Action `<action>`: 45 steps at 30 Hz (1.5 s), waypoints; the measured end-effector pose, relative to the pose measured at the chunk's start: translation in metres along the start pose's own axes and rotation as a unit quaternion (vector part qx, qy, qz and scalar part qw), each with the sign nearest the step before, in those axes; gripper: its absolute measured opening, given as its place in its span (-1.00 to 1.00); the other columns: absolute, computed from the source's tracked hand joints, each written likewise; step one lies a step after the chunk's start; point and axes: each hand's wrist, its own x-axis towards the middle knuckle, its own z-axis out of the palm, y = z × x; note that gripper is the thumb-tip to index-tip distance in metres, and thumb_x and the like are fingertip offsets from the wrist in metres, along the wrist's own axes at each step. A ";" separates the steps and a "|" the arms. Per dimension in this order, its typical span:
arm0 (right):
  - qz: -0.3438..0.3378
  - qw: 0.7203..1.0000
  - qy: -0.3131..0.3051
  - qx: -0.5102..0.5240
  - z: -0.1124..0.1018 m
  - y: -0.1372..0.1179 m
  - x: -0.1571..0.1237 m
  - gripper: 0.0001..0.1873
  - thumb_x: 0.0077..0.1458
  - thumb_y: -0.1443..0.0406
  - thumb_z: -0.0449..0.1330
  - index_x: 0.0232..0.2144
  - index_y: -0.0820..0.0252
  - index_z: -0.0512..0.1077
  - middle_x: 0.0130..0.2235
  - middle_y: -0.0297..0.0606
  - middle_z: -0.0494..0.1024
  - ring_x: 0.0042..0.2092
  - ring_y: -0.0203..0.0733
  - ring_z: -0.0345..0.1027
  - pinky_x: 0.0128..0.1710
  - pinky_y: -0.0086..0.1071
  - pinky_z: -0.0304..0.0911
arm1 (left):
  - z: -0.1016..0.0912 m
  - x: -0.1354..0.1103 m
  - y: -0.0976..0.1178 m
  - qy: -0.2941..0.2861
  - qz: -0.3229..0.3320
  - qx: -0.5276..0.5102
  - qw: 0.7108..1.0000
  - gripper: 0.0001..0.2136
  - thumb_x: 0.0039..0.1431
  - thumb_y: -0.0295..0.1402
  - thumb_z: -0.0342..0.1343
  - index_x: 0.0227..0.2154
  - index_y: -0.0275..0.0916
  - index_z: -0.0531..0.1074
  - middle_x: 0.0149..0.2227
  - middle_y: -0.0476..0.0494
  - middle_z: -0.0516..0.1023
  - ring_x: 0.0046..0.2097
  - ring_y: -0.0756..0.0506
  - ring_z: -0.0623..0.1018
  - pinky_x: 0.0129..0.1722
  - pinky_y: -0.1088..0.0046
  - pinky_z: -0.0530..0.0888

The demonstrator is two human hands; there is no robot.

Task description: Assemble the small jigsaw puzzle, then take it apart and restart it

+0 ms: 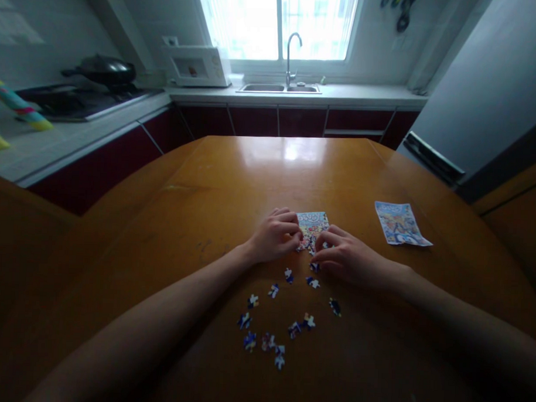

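A partly assembled jigsaw puzzle (312, 224) lies flat on the wooden table, its top edge pale blue and its lower edge uneven. My left hand (276, 233) is closed at the puzzle's left side, thumb and fingers bent against its edge. From the right, my right hand (343, 254) reaches over the lower right corner, thumb and forefinger pinched. Just under those fingertips shows a dark puzzle piece (314, 266), partly covered. Nearest below the hands are a loose puzzle piece (289, 275) and a blue-and-white puzzle piece (312, 282).
Several more loose pieces (268, 342) are scattered toward me between my forearms. A creased picture sheet (401, 224) lies to the right on the table (198, 192). Beyond stand a counter with a sink (263, 88), a microwave (196, 66), a stove with a pan (105, 71), and a fridge (487, 85).
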 end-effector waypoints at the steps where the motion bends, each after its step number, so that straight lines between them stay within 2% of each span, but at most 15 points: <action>1: -0.004 1.000 0.000 0.002 0.000 0.001 0.000 -0.80 0.24 0.36 0.19 -0.19 -0.01 0.57 -0.11 -0.22 0.49 -0.04 -0.11 0.27 0.00 -0.20 0.29 | 0.000 0.000 0.000 -0.001 0.003 0.000 1.000 -0.73 0.27 -0.37 0.01 -0.50 -0.20 0.53 -0.40 -0.08 0.46 -0.26 -0.08 0.39 -0.16 0.30 0.32; 7: -0.005 1.000 0.024 -0.008 0.005 -0.001 0.004 -0.87 0.21 0.34 0.21 -0.32 0.07 0.57 -0.14 -0.18 0.51 -0.07 -0.09 0.28 -0.03 -0.17 0.30 | -0.001 0.000 0.001 -0.002 0.000 -0.004 1.000 -0.72 0.28 -0.35 0.00 -0.51 -0.20 0.53 -0.40 -0.10 0.47 -0.26 -0.09 0.39 -0.15 0.28 0.33; 12: 0.048 0.994 0.093 0.004 0.013 0.000 0.012 -0.92 0.16 0.33 0.24 -0.35 0.10 0.55 -0.20 -0.20 0.52 -0.08 -0.07 0.29 -0.04 -0.17 0.31 | 0.000 -0.001 -0.001 -0.008 -0.003 -0.002 1.000 -0.72 0.28 -0.33 0.01 -0.51 -0.19 0.52 -0.40 -0.09 0.46 -0.26 -0.09 0.39 -0.16 0.28 0.32; 15: 0.061 0.991 0.115 0.006 0.016 0.000 0.017 -0.92 0.15 0.33 0.24 -0.37 0.11 0.55 -0.22 -0.19 0.51 -0.09 -0.08 0.29 -0.05 -0.18 0.30 | 0.000 -0.001 -0.001 -0.009 -0.002 0.001 1.000 -0.72 0.28 -0.33 0.01 -0.50 -0.19 0.52 -0.40 -0.09 0.46 -0.26 -0.10 0.38 -0.17 0.28 0.32; 20: 0.059 0.991 0.117 0.014 0.015 0.000 0.017 -0.91 0.14 0.35 0.23 -0.38 0.11 0.55 -0.22 -0.19 0.50 -0.10 -0.07 0.29 -0.07 -0.18 0.30 | 0.000 -0.001 -0.001 -0.005 0.003 -0.003 1.000 -0.73 0.28 -0.34 0.02 -0.51 -0.19 0.52 -0.41 -0.08 0.45 -0.26 -0.09 0.38 -0.16 0.29 0.32; 29: 0.080 0.990 0.118 0.015 0.002 0.017 -0.008 -0.95 0.12 0.33 0.27 -0.35 0.12 0.55 -0.22 -0.19 0.50 -0.11 -0.08 0.29 -0.08 -0.18 0.30 | 0.000 0.000 0.001 -0.011 0.007 -0.007 1.000 -0.73 0.28 -0.36 0.01 -0.50 -0.20 0.53 -0.41 -0.09 0.47 -0.28 -0.08 0.38 -0.16 0.29 0.31; 45: 0.074 0.990 0.116 -0.017 0.006 0.020 -0.011 -0.94 0.11 0.34 0.27 -0.40 0.09 0.54 -0.24 -0.21 0.50 -0.14 -0.08 0.29 -0.09 -0.16 0.30 | -0.001 0.001 0.001 -0.018 0.001 -0.025 1.000 -0.72 0.28 -0.34 0.01 -0.48 -0.20 0.55 -0.41 -0.09 0.47 -0.26 -0.08 0.38 -0.16 0.30 0.29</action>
